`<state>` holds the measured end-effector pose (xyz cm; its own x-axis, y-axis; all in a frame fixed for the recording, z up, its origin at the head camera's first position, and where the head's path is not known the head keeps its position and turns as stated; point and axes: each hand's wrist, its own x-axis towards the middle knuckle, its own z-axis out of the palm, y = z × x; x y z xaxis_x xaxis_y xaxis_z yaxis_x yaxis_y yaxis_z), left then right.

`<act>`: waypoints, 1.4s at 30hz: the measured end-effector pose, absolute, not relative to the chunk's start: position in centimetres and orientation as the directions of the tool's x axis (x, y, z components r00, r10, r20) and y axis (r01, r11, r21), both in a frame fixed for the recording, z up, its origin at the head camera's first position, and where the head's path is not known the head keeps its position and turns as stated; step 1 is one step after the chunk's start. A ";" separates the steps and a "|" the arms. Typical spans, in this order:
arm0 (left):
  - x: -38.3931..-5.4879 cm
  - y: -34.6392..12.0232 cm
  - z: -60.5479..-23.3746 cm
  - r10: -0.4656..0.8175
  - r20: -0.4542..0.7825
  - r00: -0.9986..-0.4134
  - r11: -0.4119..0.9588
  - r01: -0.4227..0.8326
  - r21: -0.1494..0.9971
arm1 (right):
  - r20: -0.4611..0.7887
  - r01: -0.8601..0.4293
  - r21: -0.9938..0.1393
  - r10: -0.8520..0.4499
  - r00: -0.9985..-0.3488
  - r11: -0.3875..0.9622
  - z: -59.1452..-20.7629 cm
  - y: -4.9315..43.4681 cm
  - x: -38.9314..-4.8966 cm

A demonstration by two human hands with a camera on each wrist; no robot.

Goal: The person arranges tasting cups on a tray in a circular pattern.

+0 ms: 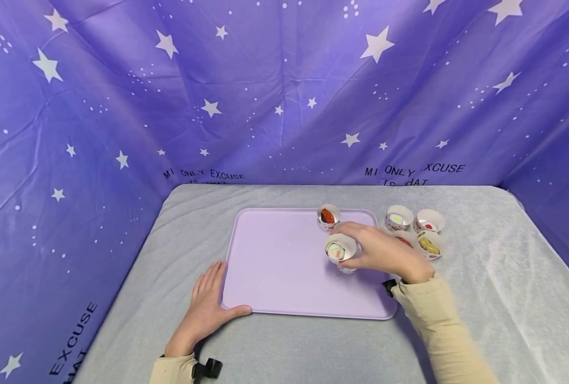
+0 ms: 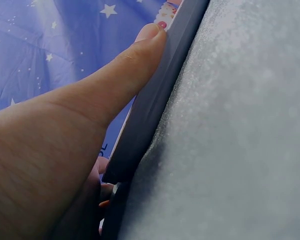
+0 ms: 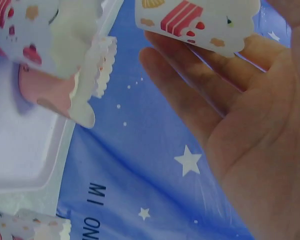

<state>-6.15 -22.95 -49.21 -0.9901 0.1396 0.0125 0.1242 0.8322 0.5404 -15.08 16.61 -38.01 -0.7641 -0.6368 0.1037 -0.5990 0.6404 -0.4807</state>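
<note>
On the grey cloth lies a lilac tray [image 1: 284, 261]. My left hand [image 1: 206, 301] rests at its front left corner, fingers straight along the side and thumb [image 2: 135, 57] on the front rim. Over the tray's right part, my right hand [image 1: 378, 250] holds a printed paper cup [image 1: 340, 248] between thumb and fingers. Inside that cup is a pale round piece with a pinkish middle. A second cup [image 1: 347, 269] shows partly beneath it. Cake pictures cover the gripped cup [image 3: 197, 22] in the right wrist view. Another cup [image 1: 329, 217] with a red-orange piece stands at the tray's back edge.
Right of the tray, several more cups stand close together: one with a whitish-green piece [image 1: 397, 220], one with a small red piece [image 1: 429, 224], one with a yellow piece [image 1: 428, 245]. A purple star-printed curtain [image 1: 284, 133] surrounds the table [image 1: 505, 293].
</note>
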 end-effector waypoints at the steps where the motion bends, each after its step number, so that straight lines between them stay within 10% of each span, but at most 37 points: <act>1: -6.2 -22.9 -49.2 0.140 0.014 -0.990 0.832 0.125 0.540 | 0.104 -0.600 -0.481 -0.638 -0.763 0.639 -38.1 16.5 -15.1; 42: -6.1 -23.0 -49.4 0.141 0.040 -0.989 0.828 0.140 0.542 | 0.071 -0.689 -0.423 -0.737 -0.672 0.588 -42.1 13.5 -15.0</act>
